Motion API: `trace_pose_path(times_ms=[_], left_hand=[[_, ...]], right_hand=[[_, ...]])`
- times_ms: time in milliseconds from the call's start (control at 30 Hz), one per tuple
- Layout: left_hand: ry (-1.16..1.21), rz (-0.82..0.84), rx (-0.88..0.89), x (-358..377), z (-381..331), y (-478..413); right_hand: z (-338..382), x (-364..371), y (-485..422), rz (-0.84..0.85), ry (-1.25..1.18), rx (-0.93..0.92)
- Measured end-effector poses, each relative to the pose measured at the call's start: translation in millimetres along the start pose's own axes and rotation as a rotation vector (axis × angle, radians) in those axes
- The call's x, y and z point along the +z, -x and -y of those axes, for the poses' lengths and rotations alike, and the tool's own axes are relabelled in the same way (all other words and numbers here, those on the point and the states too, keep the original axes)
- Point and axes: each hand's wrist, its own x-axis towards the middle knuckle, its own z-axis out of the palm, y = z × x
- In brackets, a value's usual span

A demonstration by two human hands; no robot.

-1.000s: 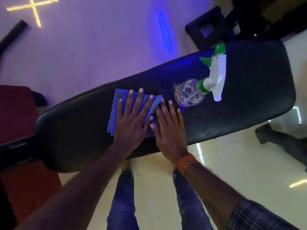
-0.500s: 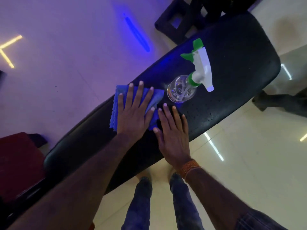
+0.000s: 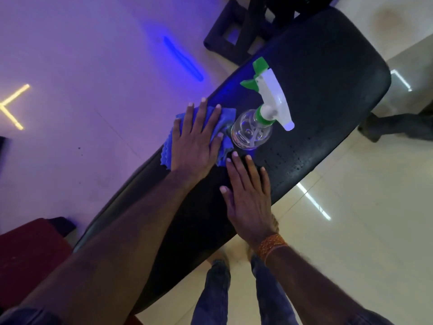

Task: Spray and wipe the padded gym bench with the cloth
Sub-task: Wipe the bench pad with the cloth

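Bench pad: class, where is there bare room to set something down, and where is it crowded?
Free: the wide pad end beyond the spray bottle, speckled with droplets. Crowded: mid-pad, where the left hand presses the blue cloth against the bottle and the right hand lies flat beside it.

Matt black padded bench (image 3: 328,73), soft blue cloth (image 3: 223,124), clear plastic bottle (image 3: 251,132).
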Motion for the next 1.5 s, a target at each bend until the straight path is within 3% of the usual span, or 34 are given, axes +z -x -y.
trace_pose_path(times_ms=[133,333,533,733,933,1133,1333,1500], left_hand=[[-0.047,-0.001,-0.005,5.0,-7.7,25.2],[0.019,0.048,0.007,-5.4,3.4,-9.3],[-0.032,0.078,-0.073,-0.7,-19.7,64.5],[0.015,0.072,-0.146,-5.5,-11.2,25.5],[-0.056,0.076,-0.067,11.6,-47.8,121.7],[-0.054,-0.003,-0.295,13.8,-64.7,84.7],[-0.074,-0.009,-0.445,35.0,-152.5,148.9],[-0.044,-0.097,-0.653,35.3,-146.1,84.7]], right_hand=[[1.8,-4.3,0.2,-0.007,-0.018,0.018],[-6.7,-6.3,-0.6,0.017,-0.021,0.004],[-18.1,-15.7,1.4,0.036,-0.009,-0.033],[-33.9,-27.2,-1.9,0.070,0.007,-0.115],[-52.2,-37.7,-6.3,0.139,0.065,-0.234],[-84.4,-40.2,-18.3,0.154,0.081,-0.385],[-128.4,-56.0,-35.8,0.194,0.159,-0.596],[-151.9,-58.2,-55.7,0.191,0.217,-0.734]])
